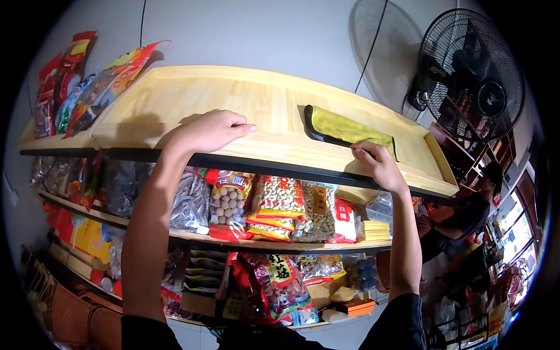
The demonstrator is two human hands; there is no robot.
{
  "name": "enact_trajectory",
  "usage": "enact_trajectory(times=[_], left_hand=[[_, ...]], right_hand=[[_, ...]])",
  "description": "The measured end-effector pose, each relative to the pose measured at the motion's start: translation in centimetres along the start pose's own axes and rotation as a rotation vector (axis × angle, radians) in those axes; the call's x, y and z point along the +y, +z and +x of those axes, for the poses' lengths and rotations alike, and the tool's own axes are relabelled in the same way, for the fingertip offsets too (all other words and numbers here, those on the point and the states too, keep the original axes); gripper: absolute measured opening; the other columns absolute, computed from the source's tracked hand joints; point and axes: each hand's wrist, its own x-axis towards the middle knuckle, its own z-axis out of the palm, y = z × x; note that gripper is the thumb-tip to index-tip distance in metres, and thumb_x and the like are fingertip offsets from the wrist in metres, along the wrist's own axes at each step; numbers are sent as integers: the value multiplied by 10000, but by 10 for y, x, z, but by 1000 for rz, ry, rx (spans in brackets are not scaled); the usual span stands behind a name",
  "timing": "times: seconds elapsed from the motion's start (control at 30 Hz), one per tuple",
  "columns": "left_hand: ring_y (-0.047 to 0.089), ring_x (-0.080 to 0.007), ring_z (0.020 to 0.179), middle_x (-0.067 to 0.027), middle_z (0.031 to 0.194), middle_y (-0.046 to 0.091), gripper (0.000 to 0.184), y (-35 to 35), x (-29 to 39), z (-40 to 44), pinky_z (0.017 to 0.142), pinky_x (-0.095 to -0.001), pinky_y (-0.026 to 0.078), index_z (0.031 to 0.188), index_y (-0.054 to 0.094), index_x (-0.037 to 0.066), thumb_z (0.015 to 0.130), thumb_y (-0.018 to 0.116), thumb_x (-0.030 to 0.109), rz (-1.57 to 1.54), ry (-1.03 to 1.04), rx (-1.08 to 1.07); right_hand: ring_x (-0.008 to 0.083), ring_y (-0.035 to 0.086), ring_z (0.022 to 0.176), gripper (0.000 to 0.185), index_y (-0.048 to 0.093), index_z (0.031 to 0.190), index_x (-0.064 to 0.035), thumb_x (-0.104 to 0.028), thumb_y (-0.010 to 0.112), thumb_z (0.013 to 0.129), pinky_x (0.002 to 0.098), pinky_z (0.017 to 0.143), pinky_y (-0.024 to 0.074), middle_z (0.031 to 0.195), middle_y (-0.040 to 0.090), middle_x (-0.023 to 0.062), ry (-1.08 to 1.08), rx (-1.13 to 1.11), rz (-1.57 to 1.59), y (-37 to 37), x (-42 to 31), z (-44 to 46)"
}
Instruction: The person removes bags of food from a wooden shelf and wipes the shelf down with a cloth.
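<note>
My left hand [213,129] is at the front lip of the top wooden shelf [251,96], fingers curled and thumb pointing right. Whatever its fingers may hold is hidden beneath the hand. Further right, my right hand [380,166] is closed, with thumb and forefinger pinched at the near edge of a cloth [344,125]. This cloth is olive-yellow with a dark border and lies folded lengthwise on the shelf board, just behind the right hand.
Upright snack packets [93,87] stand at the shelf's left end. Bagged nuts [280,198] and dried goods fill the shelves below. A black fan [472,76] hangs at the right. Another person [472,210] in dark clothes is at the right.
</note>
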Motion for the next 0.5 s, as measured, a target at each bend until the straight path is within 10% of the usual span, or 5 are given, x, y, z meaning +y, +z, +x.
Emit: enact_trajectory(times=[0.5], left_hand=[[479, -163, 581, -60, 578, 504, 529, 5, -11, 9, 643, -356, 419, 790, 634, 34, 950, 503, 521, 3, 14, 23]], right_hand=[[161, 548, 689, 258, 635, 862, 47, -191, 550, 915, 296, 707, 454, 734, 617, 110, 63, 5, 53, 2, -7, 5]])
